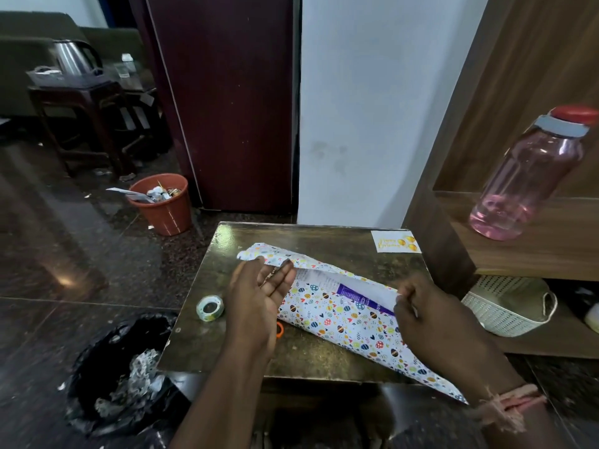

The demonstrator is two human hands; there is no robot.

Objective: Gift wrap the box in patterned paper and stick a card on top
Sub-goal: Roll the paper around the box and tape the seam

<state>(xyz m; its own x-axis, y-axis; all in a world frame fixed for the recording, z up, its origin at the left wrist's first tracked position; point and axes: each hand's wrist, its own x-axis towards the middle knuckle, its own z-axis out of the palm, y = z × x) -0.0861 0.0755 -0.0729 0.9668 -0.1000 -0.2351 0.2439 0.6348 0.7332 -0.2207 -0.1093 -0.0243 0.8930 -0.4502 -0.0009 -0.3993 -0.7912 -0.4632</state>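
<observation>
Because the box (353,298) lies slanted on the table (291,358), its long side runs from far left to near right, and both hands sit at its two ends. The paper (343,322) is folded over the box from the near side and from the far side, but the two flaps do not meet yet. A strip of the box, white and purple, shows in the gap between them.

The left hand (259,293) is at the far left end. Its fingers are straight and flat, and they touch the far flap there. The right hand (431,314) is at the right part of the gap. Its fingers are curled, and they seem to pinch the paper edge. The right hand is nearer to the gap, so I think it will pull the flap across, while the left hand keeps the paper down.

There is one box, one sheet of paper, one card (396,242) and one roll of tape (210,308). The card lies at the far right corner of the table, well apart from the box. The tape lies just left of the left hand. A bit of something orange (280,328) peeks out under the left hand. I cannot tell what it is.
</observation>
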